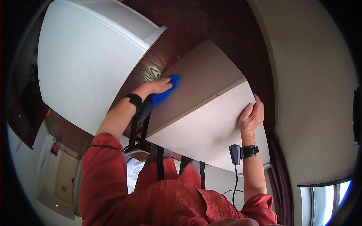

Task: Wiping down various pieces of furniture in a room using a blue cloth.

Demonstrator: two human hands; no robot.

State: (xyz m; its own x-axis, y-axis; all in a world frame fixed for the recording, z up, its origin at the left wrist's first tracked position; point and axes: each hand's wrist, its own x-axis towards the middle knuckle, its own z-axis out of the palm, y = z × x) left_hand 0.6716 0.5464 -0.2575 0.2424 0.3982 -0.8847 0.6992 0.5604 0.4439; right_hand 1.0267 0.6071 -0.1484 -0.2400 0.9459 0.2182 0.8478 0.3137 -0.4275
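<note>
My left hand (pixel 162 86) is closed round a bright blue cloth (pixel 161 97). The cloth lies against the left edge of a greyish-beige panel (pixel 211 71) and looks slightly blurred. That panel meets a white panel (pixel 203 122) along a straight edge, like two sides of one box-like furniture piece. At the white panel's right edge, my right hand (pixel 253 113) grips with the thumb on the white face and the fingers bent round the side. Part of those fingers is hidden. Black bands sit on both wrists.
A large white cabinet piece (pixel 83 67) stands at the far left, close to my left forearm. Dark carved wood (pixel 151 67) shows between it and the panel. A cable (pixel 236 184) hangs from my right wrist. A dark curtain (pixel 279 177) and pale wall (pixel 309 94) are at right.
</note>
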